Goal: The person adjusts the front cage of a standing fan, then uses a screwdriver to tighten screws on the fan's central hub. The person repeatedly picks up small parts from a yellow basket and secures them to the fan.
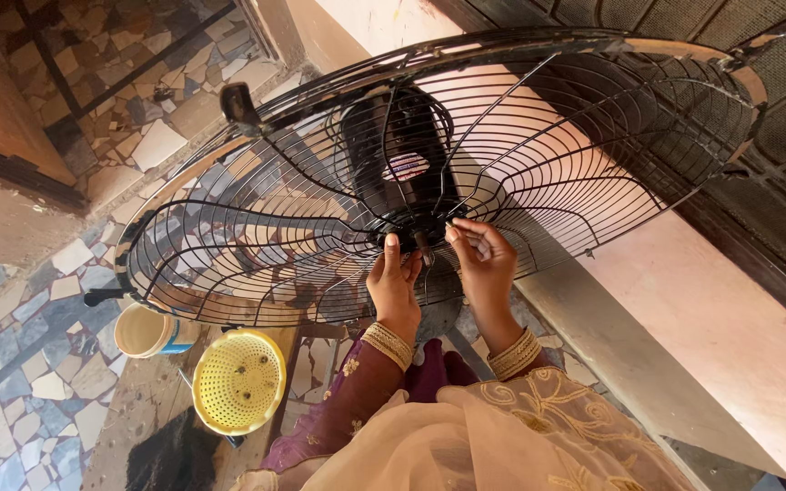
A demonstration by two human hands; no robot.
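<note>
— Broken-tile mosaic floor (38, 400) fills the left of my view, with a plain pinkish wall (730, 327) running down the right. Across the middle sits the big black wire fan guard (539, 155), tilted, its rim reaching from centre left to upper right, and the dark motor housing (393, 155) shows through the wires just above centre.

— Where are the hands?

— Both at the hub (420, 238), just below centre. Left hand (395, 286) is raised, fingers loosely curled, thumb up against the wires beside the hub. Right hand (484, 264) is pinched together, fingertips closed on something small at the hub; I cannot tell what it is. Wrists are bent back, forearms rising from the bottom of the frame, bangles on both.

— Risks?

— As I judge it, a small piece slipping from that pinch could drop through the wires and get lost on the patterned tiles. The guard looks unsupported on its far side, so pressure at the centre might rock it. Fingertips could also catch between close wires.

— Anything underneath?

— A yellow perforated basket (238, 380) and a cream tub (143, 329) at lower left.
</note>
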